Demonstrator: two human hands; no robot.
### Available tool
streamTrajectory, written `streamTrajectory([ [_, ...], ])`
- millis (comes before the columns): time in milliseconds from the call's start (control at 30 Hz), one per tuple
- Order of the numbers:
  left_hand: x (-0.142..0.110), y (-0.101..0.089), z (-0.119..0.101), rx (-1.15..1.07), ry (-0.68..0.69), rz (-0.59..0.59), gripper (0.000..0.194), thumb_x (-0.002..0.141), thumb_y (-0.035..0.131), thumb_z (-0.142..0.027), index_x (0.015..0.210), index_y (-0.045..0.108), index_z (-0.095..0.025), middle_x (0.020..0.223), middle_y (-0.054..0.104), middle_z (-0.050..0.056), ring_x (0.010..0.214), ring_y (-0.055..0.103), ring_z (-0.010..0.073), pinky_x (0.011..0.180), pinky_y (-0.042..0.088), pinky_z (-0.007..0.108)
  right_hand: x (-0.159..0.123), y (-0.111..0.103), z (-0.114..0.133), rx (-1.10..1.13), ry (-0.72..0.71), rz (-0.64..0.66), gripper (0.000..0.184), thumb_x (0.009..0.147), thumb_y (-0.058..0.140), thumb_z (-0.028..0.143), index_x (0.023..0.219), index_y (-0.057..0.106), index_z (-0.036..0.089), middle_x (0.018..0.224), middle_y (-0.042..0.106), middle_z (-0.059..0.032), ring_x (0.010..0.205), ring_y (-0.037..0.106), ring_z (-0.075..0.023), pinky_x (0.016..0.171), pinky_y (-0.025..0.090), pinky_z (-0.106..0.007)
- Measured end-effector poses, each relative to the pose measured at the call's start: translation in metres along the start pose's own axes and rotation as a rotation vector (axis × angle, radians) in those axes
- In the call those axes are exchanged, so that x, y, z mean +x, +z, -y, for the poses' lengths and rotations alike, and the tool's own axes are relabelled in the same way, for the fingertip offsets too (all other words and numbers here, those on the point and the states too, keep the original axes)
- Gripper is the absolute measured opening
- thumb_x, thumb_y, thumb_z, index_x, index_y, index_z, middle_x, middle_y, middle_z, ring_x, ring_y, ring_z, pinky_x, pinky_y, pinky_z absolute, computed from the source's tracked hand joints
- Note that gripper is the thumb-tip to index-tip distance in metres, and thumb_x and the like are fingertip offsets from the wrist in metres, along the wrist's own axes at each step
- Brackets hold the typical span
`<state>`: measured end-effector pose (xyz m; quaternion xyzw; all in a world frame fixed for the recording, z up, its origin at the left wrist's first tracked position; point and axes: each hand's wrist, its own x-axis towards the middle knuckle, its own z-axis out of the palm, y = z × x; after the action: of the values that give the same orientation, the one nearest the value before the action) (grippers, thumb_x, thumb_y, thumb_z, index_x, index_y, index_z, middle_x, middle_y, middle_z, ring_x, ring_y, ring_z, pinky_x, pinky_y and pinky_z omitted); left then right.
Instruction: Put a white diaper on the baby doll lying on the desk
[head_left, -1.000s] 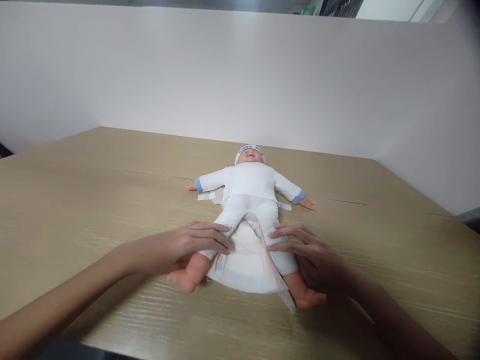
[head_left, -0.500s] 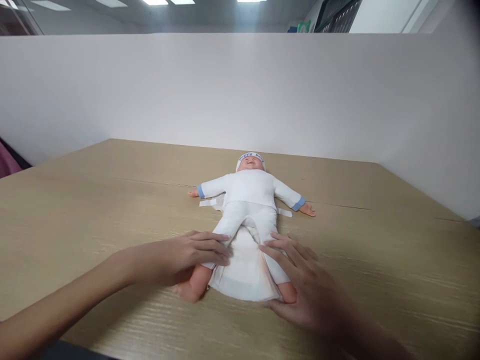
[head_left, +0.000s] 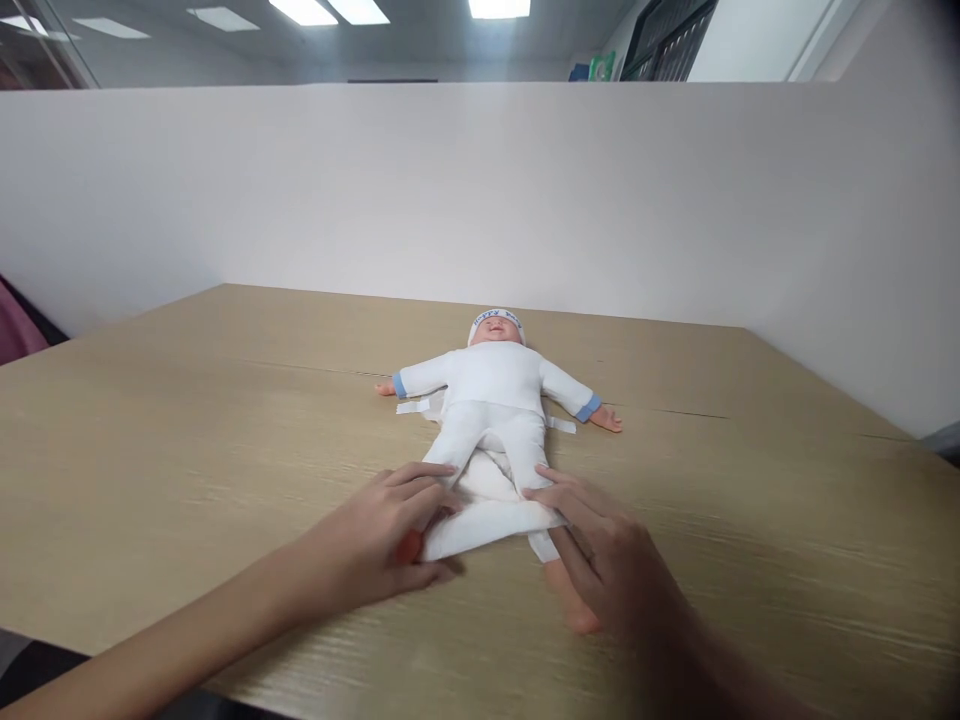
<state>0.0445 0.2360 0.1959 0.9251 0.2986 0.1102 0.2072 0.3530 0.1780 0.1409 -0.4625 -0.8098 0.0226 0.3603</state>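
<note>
A baby doll (head_left: pixel 495 375) in a white suit with blue cuffs and a lettered headband lies on its back, arms spread. Beneath it, between its legs, is a white diaper (head_left: pixel 480 528); its near end is folded up and slants. My left hand (head_left: pixel 401 525) is curled round the doll's lower leg at the diaper's left corner, fingertips on the flap and thumb stretched out below. My right hand (head_left: pixel 600 540) pinches the flap's right corner beside the other leg, its forefinger on the trouser leg. The diaper's tape tabs (head_left: pixel 561 425) stick out at the doll's sides.
The doll lies on a wide wooden table (head_left: pixel 225 430) with fine seams across it. A tall white partition (head_left: pixel 480 190) stands along the back and right side. Dark pink material (head_left: pixel 19 325) shows at the left edge.
The diaper's near end has come up off the table and folded toward the doll. My right hand has moved with its corner; my left thumb has come into view. The camera view has shifted slightly.
</note>
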Motion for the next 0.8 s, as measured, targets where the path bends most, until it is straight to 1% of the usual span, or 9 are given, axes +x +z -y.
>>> streamTrajectory([
  [67, 0.000, 0.010, 0.001, 0.000, -0.005, -0.086, 0.029, 0.101, 0.067, -0.031, 0.130, 0.067, -0.029, 0.143, 0.072, 0.008, 0.149, 0.055, 0.0331, 0.117, 0.049, 0.049, 0.001, 0.001, -0.001, 0.009, 0.023, -0.031, 0.028, 0.103, 0.048, 0.012, 0.117, 0.068, 0.026, 0.124, 0.081, -0.0075, 0.133, 0.072, -0.0275, 0.100, 0.064, -0.040],
  [133, 0.002, 0.013, 0.002, -0.002, -0.030, -0.155, 0.026, 0.103, 0.057, -0.025, 0.127, 0.066, -0.027, 0.139, 0.073, 0.008, 0.135, 0.064, 0.0314, 0.110, 0.051, 0.047, 0.002, 0.001, -0.002, 0.011, 0.051, -0.068, 0.026, 0.104, 0.048, 0.015, 0.117, 0.067, 0.026, 0.127, 0.080, -0.0089, 0.123, 0.076, -0.0277, 0.097, 0.064, -0.040],
  [233, 0.012, 0.005, 0.002, -0.021, -0.108, -0.234, 0.025, 0.110, 0.046, -0.035, 0.116, 0.067, -0.024, 0.114, 0.078, 0.007, 0.107, 0.070, 0.0285, 0.093, 0.052, 0.042, 0.006, 0.002, -0.004, 0.040, 0.123, -0.113, 0.025, 0.106, 0.046, 0.021, 0.119, 0.067, 0.026, 0.116, 0.081, -0.0090, 0.102, 0.078, -0.0261, 0.085, 0.062, -0.037],
  [300, 0.024, -0.005, 0.004, -0.048, -0.157, -0.275, 0.033, 0.112, 0.042, -0.043, 0.104, 0.066, -0.024, 0.096, 0.075, 0.005, 0.095, 0.068, 0.0268, 0.085, 0.050, 0.038, 0.013, 0.002, -0.006, 0.096, 0.176, -0.140, 0.022, 0.108, 0.045, 0.026, 0.111, 0.067, 0.024, 0.098, 0.078, -0.0066, 0.087, 0.074, -0.0236, 0.076, 0.058, -0.033],
  [400, 0.048, -0.018, 0.010, -0.107, -0.163, -0.336, 0.036, 0.112, 0.043, -0.047, 0.096, 0.064, -0.022, 0.088, 0.070, 0.003, 0.086, 0.063, 0.0242, 0.080, 0.046, 0.035, 0.032, 0.000, -0.014, 0.200, 0.243, -0.180, 0.028, 0.111, 0.044, 0.035, 0.095, 0.064, 0.023, 0.082, 0.069, -0.0024, 0.075, 0.063, -0.0200, 0.070, 0.050, -0.030],
  [500, 0.079, -0.029, 0.024, -0.152, -0.106, -0.393, 0.037, 0.112, 0.044, -0.049, 0.098, 0.064, -0.021, 0.098, 0.070, 0.005, 0.096, 0.061, 0.0254, 0.088, 0.045, 0.037, 0.062, -0.003, -0.030, 0.288, 0.337, -0.202, 0.035, 0.109, 0.046, 0.046, 0.088, 0.062, 0.022, 0.078, 0.063, -0.0004, 0.074, 0.059, -0.0195, 0.070, 0.047, -0.029],
  [567, 0.100, -0.033, 0.036, -0.209, -0.087, -0.415, 0.038, 0.111, 0.044, -0.052, 0.098, 0.063, -0.021, 0.107, 0.069, 0.007, 0.104, 0.059, 0.0267, 0.095, 0.044, 0.038, 0.085, -0.003, -0.043, 0.369, 0.442, -0.210, 0.036, 0.104, 0.051, 0.051, 0.086, 0.064, 0.023, 0.080, 0.066, -0.0008, 0.079, 0.060, -0.0209, 0.073, 0.047, -0.030],
  [667, 0.131, -0.036, 0.058, -0.370, -0.153, -0.418, 0.040, 0.107, 0.049, -0.057, 0.093, 0.059, -0.021, 0.098, 0.064, 0.004, 0.096, 0.057, 0.0245, 0.090, 0.043, 0.037, 0.118, 0.002, -0.066, 0.478, 0.579, -0.204, 0.031, 0.094, 0.058, 0.051, 0.085, 0.068, 0.023, 0.084, 0.073, -0.0026, 0.087, 0.063, -0.0246, 0.079, 0.051, -0.033],
  [800, 0.160, -0.031, 0.084, -0.559, -0.218, -0.378, 0.048, 0.100, 0.054, -0.067, 0.088, 0.056, -0.021, 0.085, 0.057, 0.001, 0.085, 0.053, 0.0219, 0.080, 0.042, 0.035, 0.143, 0.021, -0.095, 0.536, 0.611, -0.177, 0.028, 0.084, 0.061, 0.049, 0.078, 0.069, 0.023, 0.078, 0.075, -0.0039, 0.085, 0.065, -0.0265, 0.083, 0.056, -0.038],
])
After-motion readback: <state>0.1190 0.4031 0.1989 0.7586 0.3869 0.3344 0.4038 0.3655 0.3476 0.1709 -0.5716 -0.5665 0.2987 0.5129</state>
